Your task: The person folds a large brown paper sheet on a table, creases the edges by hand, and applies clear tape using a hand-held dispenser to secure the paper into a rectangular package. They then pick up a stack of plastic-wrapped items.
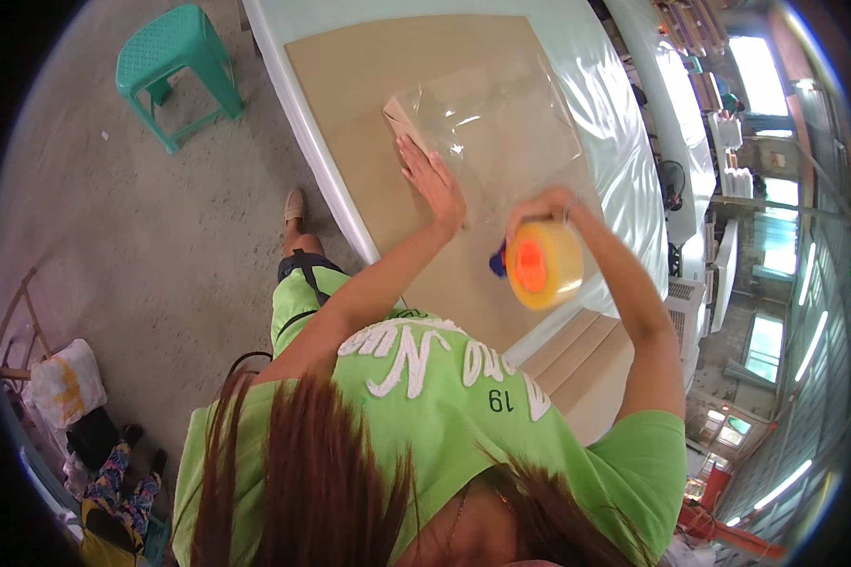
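My left hand (432, 181) lies flat, fingers stretched out, beside a folded tan cardboard edge (405, 117). A sheet of clear, shiny plastic (501, 118) stretches from this edge to the right. Beneath is a large brown cardboard sheet (336, 61) on the table. My right hand (542, 204) grips a tape dispenser (498, 260), with a thick roll of yellowish packing tape (563, 269) around an orange centre. The dispenser is slightly blurred and held near my body, above the cardboard. My right fingers are partly hidden behind the roll.
The table has a pale, shiny plastic cover (615, 123). Stacked tan cardboard pieces (577, 354) stand near its right front. On the left floor are a green plastic stool (175, 61) and a white bag (69, 378). Another person (118, 501) is at the lower left.
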Available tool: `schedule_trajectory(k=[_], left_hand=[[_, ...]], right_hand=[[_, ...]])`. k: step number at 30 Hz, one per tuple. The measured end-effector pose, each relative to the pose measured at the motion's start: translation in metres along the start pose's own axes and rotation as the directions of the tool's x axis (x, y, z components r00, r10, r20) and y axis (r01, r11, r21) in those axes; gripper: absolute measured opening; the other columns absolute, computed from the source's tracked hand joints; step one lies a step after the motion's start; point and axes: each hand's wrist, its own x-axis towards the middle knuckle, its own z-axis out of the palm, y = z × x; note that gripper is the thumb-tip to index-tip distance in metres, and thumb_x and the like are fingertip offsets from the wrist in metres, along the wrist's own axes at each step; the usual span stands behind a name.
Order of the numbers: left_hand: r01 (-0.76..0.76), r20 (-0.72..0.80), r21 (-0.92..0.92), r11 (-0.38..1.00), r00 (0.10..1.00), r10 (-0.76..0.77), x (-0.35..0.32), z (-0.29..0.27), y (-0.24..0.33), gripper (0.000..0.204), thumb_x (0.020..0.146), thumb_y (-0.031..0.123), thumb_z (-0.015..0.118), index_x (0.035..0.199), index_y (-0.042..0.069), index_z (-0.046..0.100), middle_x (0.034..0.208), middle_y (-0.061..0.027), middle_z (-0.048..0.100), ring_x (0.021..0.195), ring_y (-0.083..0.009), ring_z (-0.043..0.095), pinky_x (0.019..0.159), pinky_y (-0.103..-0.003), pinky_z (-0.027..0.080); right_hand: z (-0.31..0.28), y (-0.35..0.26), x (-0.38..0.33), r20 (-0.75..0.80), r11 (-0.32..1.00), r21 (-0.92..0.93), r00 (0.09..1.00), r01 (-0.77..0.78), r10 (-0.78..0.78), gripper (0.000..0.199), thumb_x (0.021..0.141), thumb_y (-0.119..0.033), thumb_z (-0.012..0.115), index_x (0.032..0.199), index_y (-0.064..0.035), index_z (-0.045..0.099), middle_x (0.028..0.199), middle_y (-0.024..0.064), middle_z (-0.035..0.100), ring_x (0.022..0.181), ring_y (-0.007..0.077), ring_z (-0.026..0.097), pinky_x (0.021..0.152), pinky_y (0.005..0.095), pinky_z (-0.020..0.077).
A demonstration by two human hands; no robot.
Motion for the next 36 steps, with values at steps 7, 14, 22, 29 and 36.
schedule_trajectory(k=[7, 14, 22, 29, 36], left_hand=[[0.001, -0.002, -0.016, 1.000, 1.000, -0.001, -0.001, -0.003, 0.003, 0.060, 0.104, 0.036, 0.023, 0.155, 0.007, 0.009, 0.161, -0.0144, 0.007, 0.149, -0.0310, 0.007, 0.118, -0.051, 0.004], [0.033, 0.007, -0.003, 0.999, 0.999, -0.033, 0.004, -0.003, 0.002, 0.061, 0.104, 0.036, 0.024, 0.155, 0.006, 0.008, 0.162, -0.0137, 0.006, 0.149, -0.0298, 0.006, 0.118, -0.050, 0.003], [0.036, 0.022, -0.022, 0.999, 0.999, -0.035, 0.002, -0.007, 0.009, 0.061, 0.104, 0.037, 0.023, 0.155, 0.007, 0.007, 0.162, -0.0142, 0.006, 0.149, -0.0296, 0.004, 0.118, -0.049, 0.002], [0.041, 0.023, 0.003, 0.999, 0.999, -0.041, 0.003, -0.003, -0.002, 0.063, 0.104, 0.040, 0.022, 0.155, 0.007, 0.006, 0.162, -0.0145, 0.004, 0.149, -0.0304, 0.003, 0.118, -0.050, 0.001], [0.025, 0.053, -0.015, 1.000, 0.998, -0.025, -0.001, -0.009, 0.007, 0.063, 0.104, 0.041, 0.020, 0.155, 0.006, 0.005, 0.162, -0.0143, 0.004, 0.149, -0.0304, 0.003, 0.118, -0.049, 0.000]], right_hand=[[0.069, 0.085, -0.045, -0.410, 0.791, 0.312, 0.826, 0.526, -0.388, 0.048, 0.081, -0.022, 0.069, 0.123, 0.0000, 0.064, 0.107, 0.0084, 0.067, 0.098, 0.0150, 0.060, 0.090, 0.0256, 0.0464], [0.115, 0.054, -0.048, -0.900, 0.563, -0.337, -0.082, 0.755, -0.428, 0.046, 0.080, -0.011, 0.071, 0.125, -0.0041, 0.065, 0.122, 0.0053, 0.054, 0.099, 0.0148, 0.057, 0.079, 0.0241, 0.0472], [0.080, -0.001, 0.017, -0.710, 0.428, -0.701, -0.497, 0.571, -0.499, 0.044, 0.078, -0.003, 0.070, 0.122, 0.0011, 0.065, 0.119, 0.0169, 0.055, 0.109, 0.0261, 0.052, 0.085, 0.0301, 0.0472], [-0.005, -0.139, 0.016, -0.537, 0.221, -0.838, -0.684, 0.498, -0.494, 0.041, 0.078, -0.015, 0.072, 0.118, -0.0149, 0.070, 0.105, 0.0091, 0.068, 0.094, 0.0239, 0.058, 0.079, 0.0353, 0.0506], [-0.015, -0.155, 0.009, -0.570, 0.209, -0.807, -0.634, 0.553, -0.522, 0.044, 0.078, -0.013, 0.073, 0.121, -0.0153, 0.069, 0.103, 0.0103, 0.060, 0.086, 0.0176, 0.058, 0.069, 0.0299, 0.0490]])
